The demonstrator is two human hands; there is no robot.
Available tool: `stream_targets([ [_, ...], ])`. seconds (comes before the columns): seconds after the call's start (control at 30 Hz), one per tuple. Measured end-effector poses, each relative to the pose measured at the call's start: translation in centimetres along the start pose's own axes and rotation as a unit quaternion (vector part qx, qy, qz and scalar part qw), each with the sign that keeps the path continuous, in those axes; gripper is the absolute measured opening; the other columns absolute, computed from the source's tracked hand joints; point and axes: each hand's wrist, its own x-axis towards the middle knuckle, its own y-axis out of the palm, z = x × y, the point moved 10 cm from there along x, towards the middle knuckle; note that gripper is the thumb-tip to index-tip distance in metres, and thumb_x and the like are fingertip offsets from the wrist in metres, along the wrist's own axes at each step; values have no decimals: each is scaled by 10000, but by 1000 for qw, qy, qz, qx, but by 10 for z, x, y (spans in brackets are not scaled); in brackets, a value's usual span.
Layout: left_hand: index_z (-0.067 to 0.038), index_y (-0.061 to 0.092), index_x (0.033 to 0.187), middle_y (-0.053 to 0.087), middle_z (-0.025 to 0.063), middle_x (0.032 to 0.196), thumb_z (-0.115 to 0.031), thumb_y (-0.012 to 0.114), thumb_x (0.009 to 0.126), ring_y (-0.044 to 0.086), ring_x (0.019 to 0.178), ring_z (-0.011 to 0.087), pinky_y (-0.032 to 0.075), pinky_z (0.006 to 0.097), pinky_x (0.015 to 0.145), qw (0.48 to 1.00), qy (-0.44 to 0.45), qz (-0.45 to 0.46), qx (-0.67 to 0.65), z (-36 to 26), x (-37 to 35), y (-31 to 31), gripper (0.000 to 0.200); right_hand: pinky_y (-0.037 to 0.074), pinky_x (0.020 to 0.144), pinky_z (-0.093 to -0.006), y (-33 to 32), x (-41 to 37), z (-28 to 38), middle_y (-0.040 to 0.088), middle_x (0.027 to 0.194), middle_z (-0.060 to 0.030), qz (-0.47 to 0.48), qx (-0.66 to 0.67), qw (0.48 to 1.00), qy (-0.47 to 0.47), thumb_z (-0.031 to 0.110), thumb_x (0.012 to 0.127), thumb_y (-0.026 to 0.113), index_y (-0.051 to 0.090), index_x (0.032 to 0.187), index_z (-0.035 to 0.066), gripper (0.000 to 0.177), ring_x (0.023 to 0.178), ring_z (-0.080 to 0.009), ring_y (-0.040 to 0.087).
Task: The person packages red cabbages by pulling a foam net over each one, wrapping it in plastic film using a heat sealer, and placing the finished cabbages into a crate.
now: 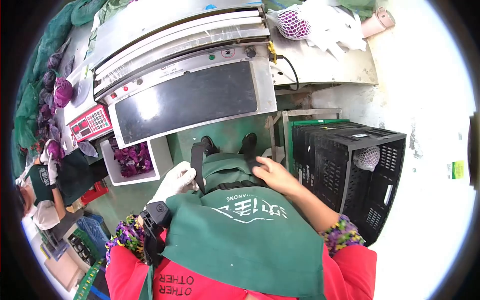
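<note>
My left hand point(176, 181), in a white glove, pinches a black strap point(198, 167) that hangs in front of my green apron point(245, 235). My right hand point(274, 176) is bare, its fingers curled together at the apron's right side. A dark strap-like piece point(253, 163) shows at those fingertips, partly hidden and blurred. Between the two hands, a gathered black band point(232, 185) crosses the apron at the waist. On my left forearm sits a black camera-like device point(157, 215).
Ahead stands a wrapping machine point(187, 100) with a dark plate. Left are a red scale point(90, 123), a white bin point(156, 162) of purple leaves, red cabbages point(63, 92) and a co-worker point(47, 185). Black crates point(350, 170) stand right; a netted cabbage point(294, 24) lies behind.
</note>
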Motion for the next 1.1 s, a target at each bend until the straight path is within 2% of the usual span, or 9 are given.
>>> stream_targets([
  [0.13,-60,468,1098,549,67,988,-180,566,909,532,902,164,420,328,821,991,100,-32,84,-20,-6,-7,244,436,800,-293,21,-2,63,589,884,-68,100,460,883,-4,202,889,598,242,1413,-28,674,848,-157,557],
  [0.27,-77,392,1371,482,133,1294,-1,580,813,429,1226,216,300,348,1048,859,279,-150,402,-101,-31,29,594,431,780,-294,-22,-42,102,563,847,-55,54,455,878,-141,188,874,621,316,1376,-51,635,796,-150,537],
  [0.33,-41,541,1219,575,130,1165,-52,587,832,508,1132,220,380,342,971,777,328,24,537,-115,-16,67,390,433,778,-291,-41,-70,110,565,863,-53,36,429,886,-172,207,870,633,350,1356,-65,625,786,-137,533],
  [0.4,15,623,1012,640,90,961,-144,562,904,589,872,140,464,275,818,915,90,188,345,-72,18,84,202,444,750,-294,-61,-97,92,567,839,-48,-21,393,907,-150,231,879,626,467,1260,-36,492,743,-126,546],
  [0.47,24,625,1001,634,77,959,-161,546,921,573,848,115,465,253,781,886,16,301,352,-38,34,109,216,464,738,-293,-57,-117,71,571,796,-44,29,324,941,-91,242,894,606,540,1119,8,332,705,-121,566],
  [0.63,-46,680,912,647,50,722,-198,635,840,602,675,136,485,270,666,725,-12,331,604,-2,58,165,174,512,646,-273,-32,-145,27,579,790,-36,39,-14,988,147,182,867,546,564,919,-23,212,708,-112,596],
  [0.8,-54,682,932,663,84,783,-278,697,788,643,755,164,494,301,701,605,1,440,663,33,42,198,267,518,626,-293,-29,-136,-21,538,777,-16,-28,299,951,73,284,908,564,526,860,32,259,659,-105,547],
  [1.0,-83,689,939,641,125,830,-347,702,756,630,777,275,494,351,722,493,174,454,721,30,30,228,321,421,499,-291,11,-133,-19,444,593,-16,61,93,994,4,242,877,603,424,692,27,335,539,-90,441],
  [1.1,-81,695,918,637,137,836,-320,675,772,627,785,289,491,360,732,534,118,447,708,26,43,223,280,415,526,-331,-3,-131,-17,459,593,-83,-23,-85,992,-89,228,864,604,422,720,-2,326,520,-176,437],
])
